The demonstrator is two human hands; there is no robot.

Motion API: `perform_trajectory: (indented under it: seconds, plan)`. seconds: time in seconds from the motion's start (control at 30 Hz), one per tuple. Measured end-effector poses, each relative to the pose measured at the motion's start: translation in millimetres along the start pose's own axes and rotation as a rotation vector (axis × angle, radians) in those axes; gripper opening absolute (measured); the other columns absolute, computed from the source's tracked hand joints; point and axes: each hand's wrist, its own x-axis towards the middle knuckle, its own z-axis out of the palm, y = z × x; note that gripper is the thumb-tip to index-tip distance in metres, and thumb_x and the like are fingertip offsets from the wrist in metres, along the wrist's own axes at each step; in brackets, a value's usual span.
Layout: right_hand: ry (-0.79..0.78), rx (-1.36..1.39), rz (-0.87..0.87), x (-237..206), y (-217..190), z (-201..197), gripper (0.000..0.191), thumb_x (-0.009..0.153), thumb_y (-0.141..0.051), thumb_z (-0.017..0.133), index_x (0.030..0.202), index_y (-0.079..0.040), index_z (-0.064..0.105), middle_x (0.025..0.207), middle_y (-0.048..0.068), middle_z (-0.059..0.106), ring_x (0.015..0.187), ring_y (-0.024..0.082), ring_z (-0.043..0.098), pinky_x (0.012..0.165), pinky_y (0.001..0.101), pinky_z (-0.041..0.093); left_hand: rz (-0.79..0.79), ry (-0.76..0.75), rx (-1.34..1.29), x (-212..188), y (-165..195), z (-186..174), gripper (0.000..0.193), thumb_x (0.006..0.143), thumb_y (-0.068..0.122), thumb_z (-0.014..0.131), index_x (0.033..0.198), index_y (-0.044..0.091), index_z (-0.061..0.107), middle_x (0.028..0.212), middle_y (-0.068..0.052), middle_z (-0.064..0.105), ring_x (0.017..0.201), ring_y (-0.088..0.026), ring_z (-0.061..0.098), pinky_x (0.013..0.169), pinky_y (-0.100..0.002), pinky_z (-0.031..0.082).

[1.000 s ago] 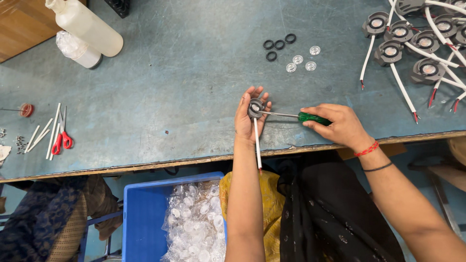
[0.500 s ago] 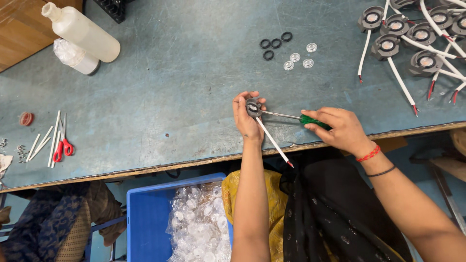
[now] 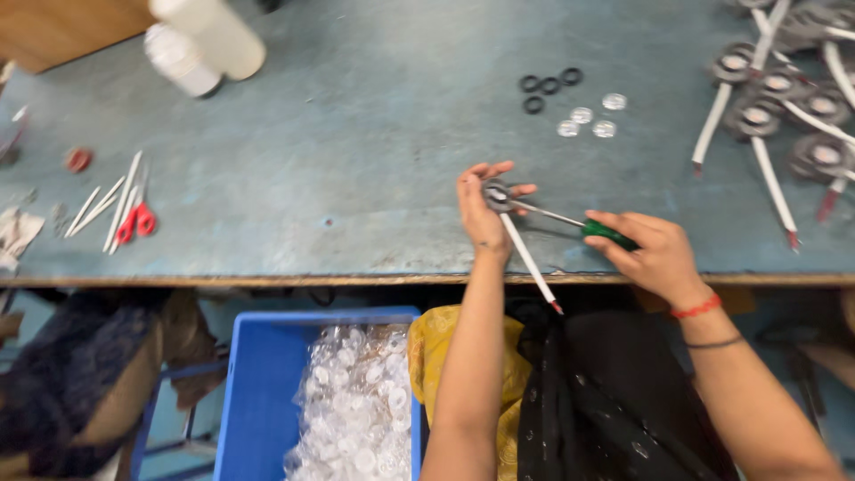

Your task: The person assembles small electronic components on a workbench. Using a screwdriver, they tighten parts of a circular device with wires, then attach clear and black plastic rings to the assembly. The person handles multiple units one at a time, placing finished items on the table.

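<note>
Two hands raised over the bench edge — left hand [image 3: 482, 212] pinching disc [image 3: 496, 194], right hand [image 3: 648, 252] gripping screwdriver [image 3: 579, 224].

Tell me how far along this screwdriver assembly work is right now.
Done, by the look of it: a batch of round wired units lies at the table's far right. In hand: the left hand holds one more unit while the right hand drives a green-handled screwdriver into it. Left: four black rings and three clear discs wait loose.
</note>
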Motion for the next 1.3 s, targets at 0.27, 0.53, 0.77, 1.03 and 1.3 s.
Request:
perform_trajectory:
  seconds: [0.27,0.53,0.77,1.03,1.3]
  plan:
    - [-0.046,-0.031,0.092,-5.0,9.8,5.5,0.038,0.09,-0.02,0.084,0.126,-0.014,0.076,0.092,0.009,0.072,0.075,0.02,0.069,0.069,0.0311,0.053,0.018,-0.032,0.019,10.8,-18.5,-1.0,0.041,0.114,0.044,0.034,0.133,0.008,0.04,0.119,-0.02,0.063,0.082,-0.033,0.073,0.056,-0.036,0.06]
    - [-0.073,-0.078,0.073,-5.2,14.0,6.4,0.035,0.095,-0.022,0.082,0.129,-0.014,0.076,0.092,0.007,0.073,0.076,0.019,0.068,0.069,0.0292,0.052,0.016,-0.041,0.048,16.3,-25.6,-1.4,0.041,0.115,0.044,0.033,0.132,0.007,0.041,0.116,-0.02,0.065,0.077,-0.031,0.073,0.051,-0.033,0.057]
    - [-0.119,-0.078,0.074,-10.0,7.3,1.8,0.04,0.096,-0.025,0.077,0.134,-0.014,0.073,0.099,0.008,0.073,0.09,0.025,0.07,0.078,0.0355,0.054,0.057,0.01,0.086,12.9,-27.4,-1.8,0.025,0.113,0.028,0.041,0.123,0.005,0.046,0.117,-0.017,0.065,0.082,-0.026,0.071,0.061,-0.033,0.057]
    - [-0.221,0.013,0.387,-19.8,32.3,14.7,0.027,0.099,-0.025,0.076,0.12,-0.008,0.073,0.087,0.01,0.067,0.081,0.023,0.06,0.073,0.0367,0.049,0.018,-0.007,-0.015,11.6,-26.1,-6.3,0.033,0.114,0.035,0.037,0.113,0.005,0.051,0.104,-0.02,0.069,0.083,-0.028,0.071,0.063,-0.033,0.056]
    - [0.047,0.808,0.484,-8.4,48.4,46.7,0.014,0.105,-0.014,0.069,0.103,-0.007,0.057,0.084,-0.001,0.061,0.072,0.008,0.058,0.065,0.024,0.049,-0.257,0.015,-0.689,-1.1,10.8,-16.5,0.045,0.106,0.047,0.047,0.107,0.004,0.06,0.101,-0.02,0.072,0.09,-0.033,0.073,0.073,-0.042,0.063]
